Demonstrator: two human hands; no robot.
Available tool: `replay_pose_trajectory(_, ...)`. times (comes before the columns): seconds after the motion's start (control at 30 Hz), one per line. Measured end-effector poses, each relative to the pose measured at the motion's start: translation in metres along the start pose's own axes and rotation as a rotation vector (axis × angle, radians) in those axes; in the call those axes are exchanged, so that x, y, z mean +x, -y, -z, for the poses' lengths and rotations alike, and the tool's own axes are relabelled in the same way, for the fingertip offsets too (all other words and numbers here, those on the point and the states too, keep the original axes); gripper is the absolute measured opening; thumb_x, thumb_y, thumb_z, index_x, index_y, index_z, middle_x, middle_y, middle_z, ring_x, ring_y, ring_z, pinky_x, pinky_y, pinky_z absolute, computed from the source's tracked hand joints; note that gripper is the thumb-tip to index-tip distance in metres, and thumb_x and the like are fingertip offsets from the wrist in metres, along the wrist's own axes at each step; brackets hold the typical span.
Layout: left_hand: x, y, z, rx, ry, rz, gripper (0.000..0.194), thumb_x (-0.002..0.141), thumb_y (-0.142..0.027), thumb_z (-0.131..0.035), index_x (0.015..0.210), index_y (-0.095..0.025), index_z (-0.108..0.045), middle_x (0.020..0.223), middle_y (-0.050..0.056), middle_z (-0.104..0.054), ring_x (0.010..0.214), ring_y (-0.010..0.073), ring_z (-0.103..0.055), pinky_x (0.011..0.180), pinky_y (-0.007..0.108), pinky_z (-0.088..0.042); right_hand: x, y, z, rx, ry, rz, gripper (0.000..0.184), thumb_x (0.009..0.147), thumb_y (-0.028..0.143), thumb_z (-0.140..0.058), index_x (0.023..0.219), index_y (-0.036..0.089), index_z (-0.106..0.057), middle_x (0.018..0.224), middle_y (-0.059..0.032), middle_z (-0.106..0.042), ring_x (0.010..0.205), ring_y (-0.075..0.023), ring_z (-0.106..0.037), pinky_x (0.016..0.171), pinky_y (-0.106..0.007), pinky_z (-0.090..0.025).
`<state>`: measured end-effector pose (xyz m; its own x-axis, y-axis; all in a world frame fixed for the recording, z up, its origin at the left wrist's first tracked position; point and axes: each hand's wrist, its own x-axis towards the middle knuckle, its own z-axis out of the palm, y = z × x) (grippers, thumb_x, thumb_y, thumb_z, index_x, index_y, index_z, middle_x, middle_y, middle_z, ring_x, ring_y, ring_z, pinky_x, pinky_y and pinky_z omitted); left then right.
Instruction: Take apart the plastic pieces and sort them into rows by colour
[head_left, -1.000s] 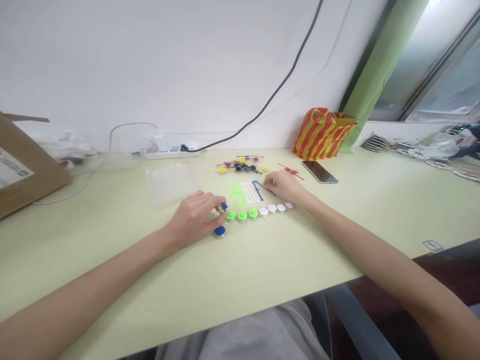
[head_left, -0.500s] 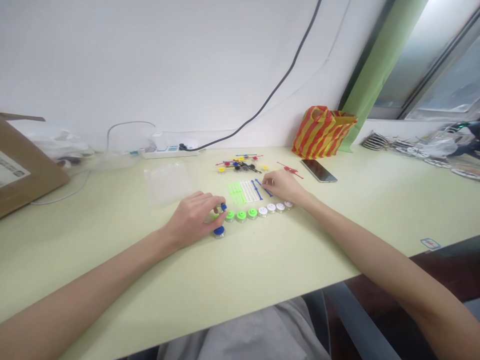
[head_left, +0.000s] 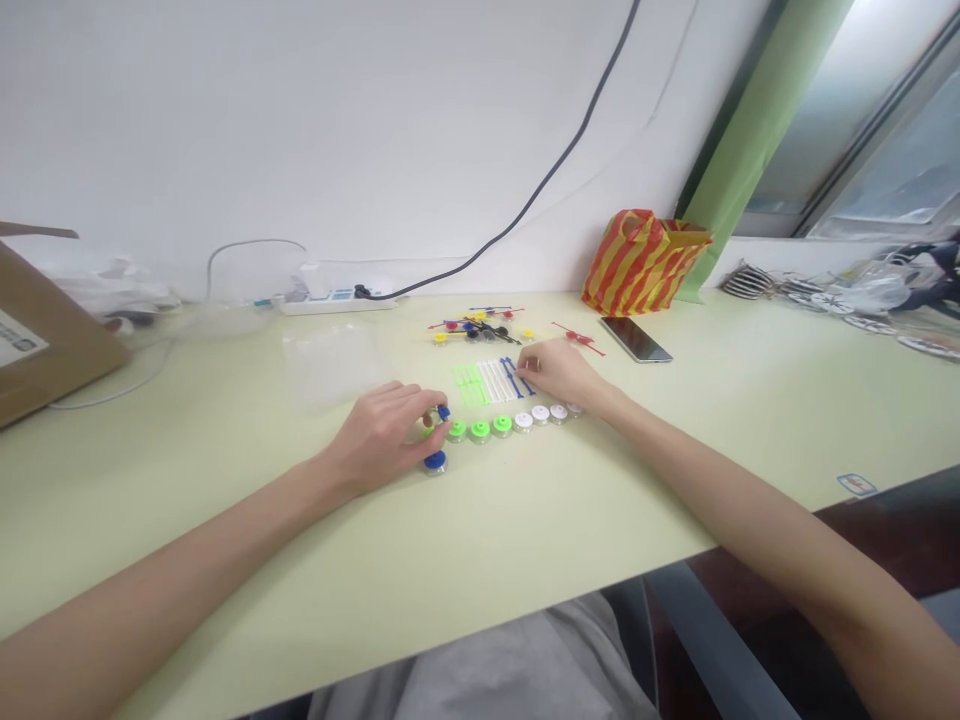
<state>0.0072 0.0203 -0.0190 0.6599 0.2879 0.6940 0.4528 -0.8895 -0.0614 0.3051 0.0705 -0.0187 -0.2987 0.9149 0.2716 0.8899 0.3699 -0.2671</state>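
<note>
My left hand [head_left: 394, 432] is closed in a pinch around a small blue-topped clear piece [head_left: 443, 412], held just above the table. Below its fingers stands another blue-topped round piece [head_left: 435, 461]. Green-topped pieces [head_left: 480, 431] and white-topped pieces [head_left: 541, 414] form a row running right, the leftmost partly behind my left fingers and the rightmost partly behind my right wrist. My right hand [head_left: 559, 370] has its fingertips pinched on a slim blue plastic arrow [head_left: 529, 388], lying at the right end of the laid-out strips. Left of it are another blue arrow [head_left: 511, 379], white strips [head_left: 493, 381] and green strips [head_left: 470, 385].
Behind lies a pile of coloured arrow pieces [head_left: 480, 328], with a red one [head_left: 576, 338] to its right. A phone [head_left: 636, 340], a striped bag [head_left: 645, 262], a clear plastic sheet [head_left: 334, 365], a power strip [head_left: 337, 302] and a cardboard box [head_left: 52, 330] surround the area.
My right hand has shifted slightly left, and the blue arrow at its fingertips now lies closer to the other blue arrow. My left hand stays nearly still with the blue-topped piece.
</note>
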Motion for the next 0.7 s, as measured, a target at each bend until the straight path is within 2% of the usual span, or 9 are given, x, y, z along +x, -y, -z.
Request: replay_pose_trajectory(0.7,-0.0005,0.0000,-0.0004,-0.016,-0.004,-0.008,0.005,0.094,-0.021,-0.060,0.098,-0.020,-0.059,0.071,-0.001,-0.065,0.058,0.0156,-0.058,0.062,0.029,-0.047,0.0001,0.0049,-0.0019,0.000,-0.002,-0.005,0.011,0.093,0.026,-0.065,0.086,0.019,-0.071,0.090,-0.0046,-0.074,0.084,-0.0181,-0.063,0.071,-0.028,-0.039)
